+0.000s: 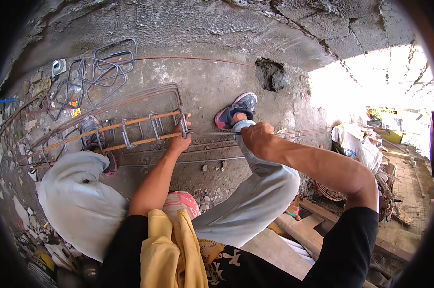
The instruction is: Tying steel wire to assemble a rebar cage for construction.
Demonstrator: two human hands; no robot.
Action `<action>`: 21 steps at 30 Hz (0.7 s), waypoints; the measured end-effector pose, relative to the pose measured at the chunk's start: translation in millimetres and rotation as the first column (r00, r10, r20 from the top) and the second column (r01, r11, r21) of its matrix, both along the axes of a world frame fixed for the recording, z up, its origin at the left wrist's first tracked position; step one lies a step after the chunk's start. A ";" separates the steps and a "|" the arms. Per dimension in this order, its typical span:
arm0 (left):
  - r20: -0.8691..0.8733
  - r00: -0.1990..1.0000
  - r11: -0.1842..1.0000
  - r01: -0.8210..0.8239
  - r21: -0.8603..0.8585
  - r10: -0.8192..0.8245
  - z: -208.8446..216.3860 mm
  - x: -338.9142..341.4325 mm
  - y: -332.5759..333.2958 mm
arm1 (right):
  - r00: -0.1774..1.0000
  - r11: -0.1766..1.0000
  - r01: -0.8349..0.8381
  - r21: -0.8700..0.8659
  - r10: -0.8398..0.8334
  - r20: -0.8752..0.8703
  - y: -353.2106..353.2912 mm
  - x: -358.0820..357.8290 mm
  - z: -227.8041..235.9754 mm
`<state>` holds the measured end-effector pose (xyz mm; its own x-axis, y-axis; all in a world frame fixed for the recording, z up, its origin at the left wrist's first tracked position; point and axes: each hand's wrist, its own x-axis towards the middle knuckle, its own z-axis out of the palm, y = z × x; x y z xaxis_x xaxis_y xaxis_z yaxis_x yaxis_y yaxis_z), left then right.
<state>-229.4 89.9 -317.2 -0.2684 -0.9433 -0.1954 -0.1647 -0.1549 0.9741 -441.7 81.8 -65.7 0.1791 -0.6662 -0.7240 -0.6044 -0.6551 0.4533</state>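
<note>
Fingertips of right hand (256,137) hidden, grip unclear; left hand (180,140) clamped on rebar cage (126,132). Rough concrete floor (212,86), cracked wall (255,24), glare washes out right side.

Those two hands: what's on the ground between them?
Head view: between the left hand and right hand thin steel rods stretch over bare concrete.

Loose bent stirrups (99,72) (piled), wall hole (271,74), wooden planks (303,228).
</note>
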 end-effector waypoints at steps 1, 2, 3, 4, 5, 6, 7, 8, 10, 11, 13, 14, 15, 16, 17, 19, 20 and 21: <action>-0.007 1.000 1.000 0.000 -0.006 0.000 0.8 -1.3 -1.1 | 1.000 1.000 0.000 -0.006 0.000 -0.007 -5.2 2.9 7.2; -0.004 0.999 0.997 -0.034 -0.073 0.034 1.7 -1.6 0.3 | 0.982 0.971 -0.187 -0.150 0.191 0.012 -12.1 5.8 13.9; -0.003 0.998 0.988 -0.069 -0.139 0.070 2.2 -2.1 0.8 | 0.926 0.887 -0.360 -0.291 0.377 0.004 -17.3 8.8 21.1; -0.009 0.997 0.986 -0.081 -0.146 0.081 5.0 -7.0 -2.6 | 0.948 0.957 -0.290 -0.026 0.291 0.131 -16.5 6.3 32.1; 0.026 0.996 0.976 -0.075 -0.206 0.082 6.2 -10.4 -2.1 | 0.987 0.963 -0.083 0.257 0.044 0.156 -16.0 9.2 37.4; 0.062 0.995 0.962 -0.065 -0.265 0.084 7.0 -12.8 -1.9 | 0.984 0.933 0.011 0.359 -0.074 0.162 -12.2 9.1 47.1; 0.073 0.993 0.962 -0.072 -0.264 0.095 1.3 -6.6 0.0 | 0.969 0.883 0.087 0.462 -0.183 0.167 -11.5 26.0 64.1; 0.040 0.993 0.963 -0.100 -0.252 0.113 -5.1 -8.3 1.5 | 0.931 0.865 0.148 0.479 -0.286 0.228 0.5 28.1 58.6; -0.017 0.999 0.998 -0.046 -0.048 0.045 -12.6 -10.7 4.0 | 0.878 0.840 0.219 0.496 -0.391 0.276 22.0 33.9 53.6; -0.015 0.999 0.998 -0.041 -0.050 0.040 -17.3 -9.4 4.3 | 0.731 0.676 0.388 0.626 -0.640 0.238 29.5 47.0 50.6; -0.018 0.997 0.957 -0.079 -0.280 0.077 -25.5 -10.5 4.1 | 0.511 0.449 0.507 0.736 -0.844 0.164 25.0 52.8 52.7; -0.055 0.998 0.994 -0.042 -0.105 0.036 -5.1 -24.5 3.4 | 0.636 0.573 0.409 0.711 -0.737 0.228 8.5 39.7 59.7; -0.040 0.999 0.993 -0.032 -0.110 0.028 -9.2 -19.0 2.8 | 0.754 0.689 0.250 0.680 -0.579 0.310 -9.2 42.0 69.7; -0.036 0.998 0.991 -0.058 -0.120 0.054 -21.8 -6.1 2.9 | 0.838 0.854 0.120 0.507 -0.361 0.409 -21.6 59.9 92.7; -0.054 0.997 0.989 -0.069 -0.129 0.062 -28.0 -4.5 2.9 | 0.889 0.954 -0.004 0.300 -0.134 0.438 -29.9 71.2 115.1; -0.045 0.998 0.991 0.034 -0.127 -0.040 -19.1 -16.8 0.4 | 0.728 0.909 -0.329 -0.256 0.417 0.544 -45.1 68.8 115.7; 0.077 0.997 0.937 -0.002 -0.349 0.031 -29.5 -20.1 1.9 | 0.662 0.865 -0.366 -0.343 0.501 0.557 -57.0 73.3 108.0; 0.175 0.975 0.827 -0.018 -0.562 0.140 -43.5 -19.3 0.7 | 0.582 0.804 -0.405 -0.435 0.593 0.556 -69.6 75.2 101.7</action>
<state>-248.8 90.5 -360.7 -0.2008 -0.9240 0.3255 -0.3753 0.3795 0.8457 -366.6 12.2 36.0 0.8845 -0.4499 -0.1235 -0.4064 -0.8730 0.2698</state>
